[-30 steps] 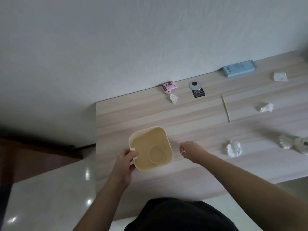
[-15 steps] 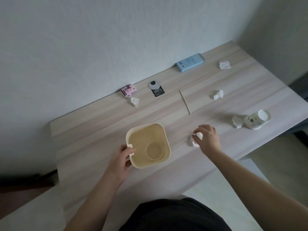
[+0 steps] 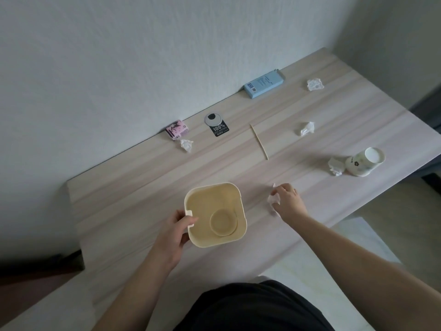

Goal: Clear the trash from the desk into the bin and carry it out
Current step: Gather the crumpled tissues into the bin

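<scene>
Head view: the right hand is pinching a crumpled tissue lying on the desk near its front edge, and the fingers are covering most of it. The left hand is gripping the rim of the cream bin, just left of the tissue. A tipped paper cup is lying near the right edge. White walls are meeting behind the desk's far right corner.
</scene>
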The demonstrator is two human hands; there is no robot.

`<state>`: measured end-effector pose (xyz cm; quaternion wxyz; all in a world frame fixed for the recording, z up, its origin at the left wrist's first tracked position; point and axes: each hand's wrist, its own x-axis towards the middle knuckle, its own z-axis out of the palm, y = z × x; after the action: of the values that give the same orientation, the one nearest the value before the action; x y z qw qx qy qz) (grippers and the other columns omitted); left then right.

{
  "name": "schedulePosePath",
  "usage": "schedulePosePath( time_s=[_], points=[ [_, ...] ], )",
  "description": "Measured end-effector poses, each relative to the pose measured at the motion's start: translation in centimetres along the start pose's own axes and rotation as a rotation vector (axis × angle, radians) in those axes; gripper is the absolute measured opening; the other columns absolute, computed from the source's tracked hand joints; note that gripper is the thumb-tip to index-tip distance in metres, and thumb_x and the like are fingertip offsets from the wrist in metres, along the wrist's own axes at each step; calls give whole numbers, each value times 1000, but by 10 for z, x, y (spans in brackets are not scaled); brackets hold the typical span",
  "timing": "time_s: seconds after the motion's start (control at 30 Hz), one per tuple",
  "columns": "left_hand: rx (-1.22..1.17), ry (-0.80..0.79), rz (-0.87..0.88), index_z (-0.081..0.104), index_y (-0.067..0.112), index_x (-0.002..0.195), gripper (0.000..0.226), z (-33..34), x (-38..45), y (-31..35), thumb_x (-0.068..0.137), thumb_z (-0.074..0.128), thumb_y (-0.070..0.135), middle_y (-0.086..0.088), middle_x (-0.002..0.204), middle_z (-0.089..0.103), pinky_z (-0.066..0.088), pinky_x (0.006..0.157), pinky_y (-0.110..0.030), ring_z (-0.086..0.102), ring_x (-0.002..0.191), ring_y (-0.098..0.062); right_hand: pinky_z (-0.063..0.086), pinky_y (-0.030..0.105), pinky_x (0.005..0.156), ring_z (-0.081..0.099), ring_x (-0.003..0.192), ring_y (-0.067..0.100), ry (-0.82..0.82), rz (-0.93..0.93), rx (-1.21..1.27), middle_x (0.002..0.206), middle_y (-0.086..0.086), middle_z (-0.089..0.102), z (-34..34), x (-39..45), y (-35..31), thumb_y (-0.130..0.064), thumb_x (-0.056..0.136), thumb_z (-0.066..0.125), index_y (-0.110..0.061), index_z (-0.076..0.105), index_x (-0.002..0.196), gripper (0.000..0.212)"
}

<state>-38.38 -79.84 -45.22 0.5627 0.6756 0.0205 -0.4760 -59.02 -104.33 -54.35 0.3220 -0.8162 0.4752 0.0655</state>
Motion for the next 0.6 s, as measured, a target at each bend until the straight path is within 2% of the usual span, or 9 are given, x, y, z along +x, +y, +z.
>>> schedulePosePath(
  time_s=[0.13, 0.23, 0.33, 0.5, 0.6],
  points=[
    [-16, 9, -16, 63, 10, 92, 32, -2, -2, -3, 62, 71, 19, -2, 77, 72, 52, 51, -25, 68, 66, -14, 50, 38, 77, 59, 101, 35, -31, -31, -10, 122, 8, 52, 2, -4, 0, -8, 87, 55, -24, 44, 135, 51],
    [-29, 14, -9, 64, 11, 93, 31, -3, -3, -4, 64, 71, 18, -2, 79, 72, 52, 52, -25, 68, 68, -13, 47, 36, 80, 58, 104, 32, -9, -24, 25, 113, 9, 60, 3, -3, 3, -9, 88, 55, -17, 52, 128, 41],
    [-27, 26, 4, 64, 12, 92, 22, -4, -3, -6, 71, 69, 12, -1, 79, 72, 52, 53, -25, 68, 68, -12, 44, 33, 75, 58, 99, 31, 64, -9, 87, 106, 9, 61, -1, 0, 0, -8, 87, 56, -14, 53, 125, 39],
    [-6, 49, 5, 64, 11, 94, 14, -11, -5, -7, 80, 64, 7, 0, 79, 73, 53, 55, -27, 69, 68, -13, 44, 32, 70, 58, 97, 32, 101, 41, 153, 130, 8, 44, -7, 18, -11, -8, 87, 59, -16, 46, 134, 49],
    [-7, 56, 15, 64, 9, 96, 16, -14, -8, -9, 81, 63, 5, -1, 79, 72, 53, 54, -27, 69, 69, -14, 45, 33, 71, 58, 94, 32, 62, 122, 131, 135, 8, 38, -6, 32, -14, -10, 88, 59, -11, 47, 133, 47]
  ],
)
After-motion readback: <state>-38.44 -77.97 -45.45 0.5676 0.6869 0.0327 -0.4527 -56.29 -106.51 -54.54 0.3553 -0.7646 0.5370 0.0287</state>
